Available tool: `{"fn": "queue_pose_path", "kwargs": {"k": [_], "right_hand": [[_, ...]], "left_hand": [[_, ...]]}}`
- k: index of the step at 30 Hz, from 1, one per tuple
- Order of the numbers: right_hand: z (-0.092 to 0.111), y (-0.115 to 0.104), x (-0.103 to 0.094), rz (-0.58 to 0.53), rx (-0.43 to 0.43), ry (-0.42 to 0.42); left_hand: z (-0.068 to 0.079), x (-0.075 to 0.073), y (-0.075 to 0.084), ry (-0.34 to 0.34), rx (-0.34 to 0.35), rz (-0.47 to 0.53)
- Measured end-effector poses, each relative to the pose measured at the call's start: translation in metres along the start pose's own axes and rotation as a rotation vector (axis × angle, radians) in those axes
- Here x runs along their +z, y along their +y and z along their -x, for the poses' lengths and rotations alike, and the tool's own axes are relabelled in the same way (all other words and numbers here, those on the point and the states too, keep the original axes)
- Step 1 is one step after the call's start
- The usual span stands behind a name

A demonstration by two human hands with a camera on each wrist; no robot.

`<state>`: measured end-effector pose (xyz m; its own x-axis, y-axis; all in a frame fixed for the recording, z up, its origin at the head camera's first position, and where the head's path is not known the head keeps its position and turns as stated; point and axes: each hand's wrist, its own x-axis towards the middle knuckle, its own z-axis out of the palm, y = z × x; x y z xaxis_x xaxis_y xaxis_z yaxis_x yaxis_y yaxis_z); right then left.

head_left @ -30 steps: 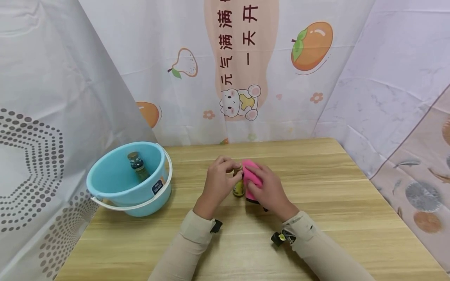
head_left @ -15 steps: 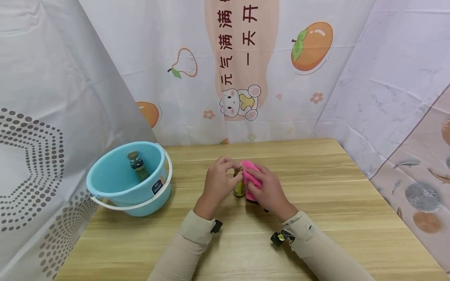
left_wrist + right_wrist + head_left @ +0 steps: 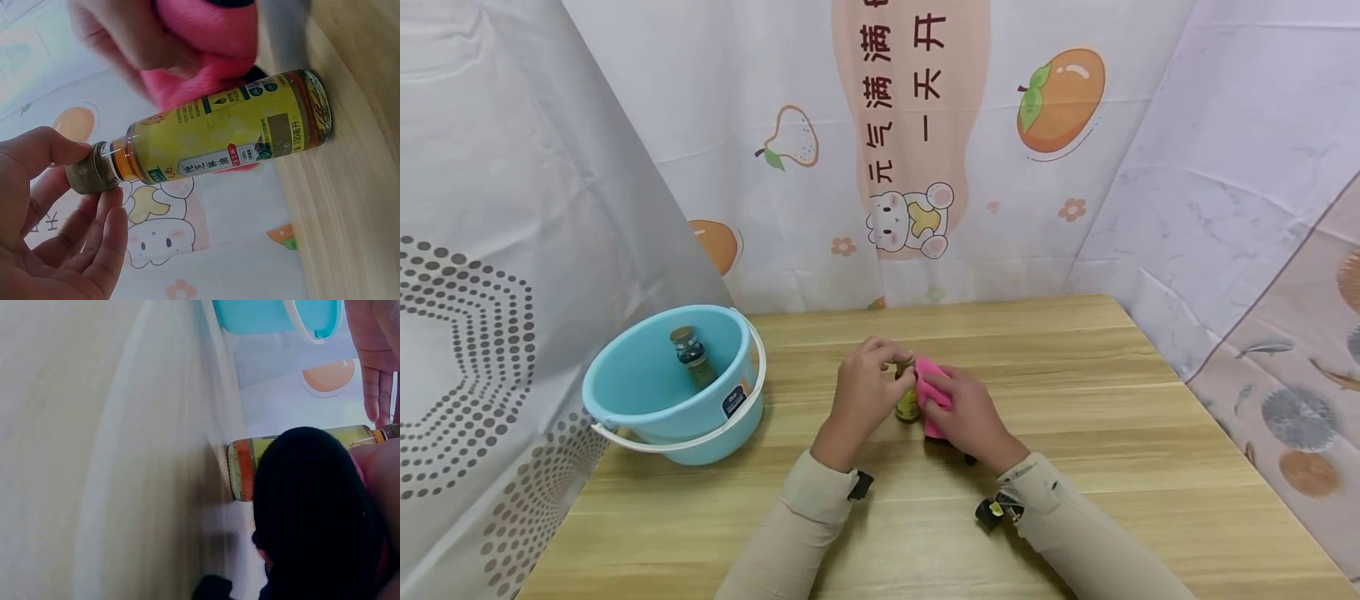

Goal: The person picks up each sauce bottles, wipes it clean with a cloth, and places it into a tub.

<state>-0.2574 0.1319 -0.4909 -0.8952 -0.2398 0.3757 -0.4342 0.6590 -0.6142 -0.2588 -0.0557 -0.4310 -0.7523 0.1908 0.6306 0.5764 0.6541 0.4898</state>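
Note:
A small glass sesame oil bottle [image 3: 219,131] with a yellow label stands upright on the table. My left hand [image 3: 867,392] pinches its gold-brown cap [image 3: 87,175] between thumb and fingers. On the bottle's right side, my right hand [image 3: 972,412] grips a bunched pink cloth [image 3: 931,387] with a dark edge and presses it against or close beside the glass; the exact contact is hidden. In the right wrist view a dark part of the cloth [image 3: 312,512] covers much of the bottle.
At the left of the wooden table [image 3: 1120,433] stands a light blue bucket [image 3: 625,358] with a white handle. A dark-necked bottle [image 3: 694,354] leans inside it. Patterned curtains [image 3: 760,250] hang behind and beside the table.
The right hand and pink cloth have slid a little lower along the bottle. The left hand keeps its hold on the cap. The head view has shifted slightly.

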Motion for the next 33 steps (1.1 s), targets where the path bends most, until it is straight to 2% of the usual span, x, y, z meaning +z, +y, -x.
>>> {"fn": "queue_pose_path", "kwargs": {"k": [7, 16, 21, 29, 33], "right_hand": [[0.001, 0.005, 0.006, 0.051, 0.053, -0.107], [0.001, 0.002, 0.002, 0.032, 0.043, -0.083], [-0.002, 0.0, -0.003, -0.027, 0.023, -0.036], [-0.005, -0.008, -0.013, -0.097, -0.077, 0.125], [-0.005, -0.013, -0.017, -0.143, -0.116, 0.179]], "left_hand": [[0.001, -0.001, 0.0, -0.005, -0.006, 0.002], [0.004, 0.003, 0.0, 0.037, -0.027, -0.018], [0.003, 0.003, 0.0, 0.034, -0.025, -0.008], [0.0, 0.0, -0.001, -0.015, -0.029, 0.043], [-0.001, 0.0, -0.001, -0.025, -0.027, 0.063]]}}
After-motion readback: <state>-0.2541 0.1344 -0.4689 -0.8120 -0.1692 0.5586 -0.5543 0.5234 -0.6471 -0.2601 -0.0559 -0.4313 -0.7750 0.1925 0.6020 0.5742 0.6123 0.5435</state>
